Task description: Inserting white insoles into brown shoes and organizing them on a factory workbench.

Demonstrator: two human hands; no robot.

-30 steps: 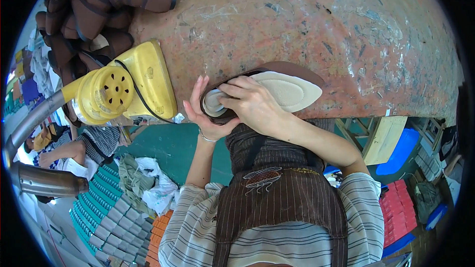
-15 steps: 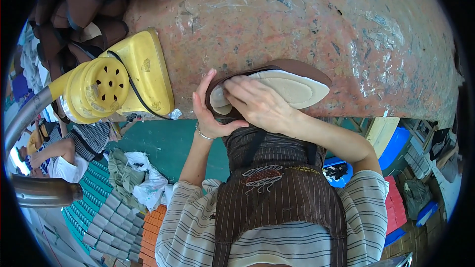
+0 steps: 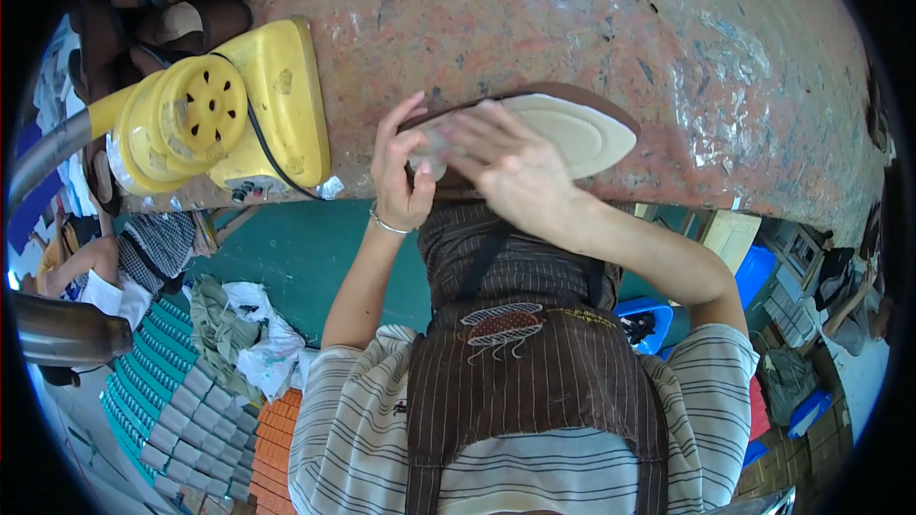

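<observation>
My arms come up from below in striped sleeves, over a brown pinstriped apron (image 3: 534,362). My left hand (image 3: 405,176), a thin bangle on its wrist, stands at the surface's near edge with the thumb raised and the fingers curled around the heel end of a sole (image 3: 563,129). My right hand (image 3: 506,167) lies flat and blurred across that same end, fingers spread and pressing down on top, forearm angled in from the right. The sole is a long, pointed teardrop, cream and smooth on its upper face with a dark brown rim beneath, lying at the near edge of the surface (image 3: 592,29) with its tip to the right. The surface is worn reddish stone or board, mottled with grey-white smears and scratches. To the left of my hands sits a yellow plastic machine (image 3: 229,110) with a round perforated cap and a black cable. Beyond it, at the far left corner, is a heap of dark brown shoe pieces (image 3: 162,0). Compared with half a second ago, my right hand has slid further along the sole and covers the small pale round thing under my fingers, now barely visible.
</observation>
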